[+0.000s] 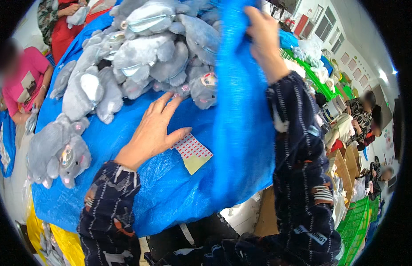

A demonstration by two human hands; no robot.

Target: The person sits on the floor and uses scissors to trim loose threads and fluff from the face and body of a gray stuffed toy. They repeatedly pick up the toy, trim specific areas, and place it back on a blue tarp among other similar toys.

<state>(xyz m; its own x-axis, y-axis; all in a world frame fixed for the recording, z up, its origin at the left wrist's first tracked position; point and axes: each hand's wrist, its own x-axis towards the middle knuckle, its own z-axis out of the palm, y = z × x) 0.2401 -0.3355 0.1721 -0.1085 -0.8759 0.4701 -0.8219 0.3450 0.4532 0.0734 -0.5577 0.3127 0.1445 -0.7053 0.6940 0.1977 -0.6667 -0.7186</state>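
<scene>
My left hand (pixel 153 126) lies palm down with its fingers spread on the blue woven plastic sheet (pixel 170 190). Its fingertips reach the lower edge of a heap of grey plush toys (pixel 148 57), and its thumb is beside a small yellowish sticker sheet (pixel 193 153) with rows of red marks. Up at the right, my right hand (pixel 263 35) grips the edge of the blue sheet and holds a blurred fold of it upright. That fold hides the right side of the heap. One plush toy (pixel 60 150) rests apart at the left.
At the left sits a person in a pink top (pixel 31 75); another person in red (pixel 68 26) works behind. Green crates (pixel 354 228) and cardboard boxes (pixel 343 168) stand at the right, with more people beyond. A yellow bag (pixel 64 241) with grey plush pieces is at the lower left.
</scene>
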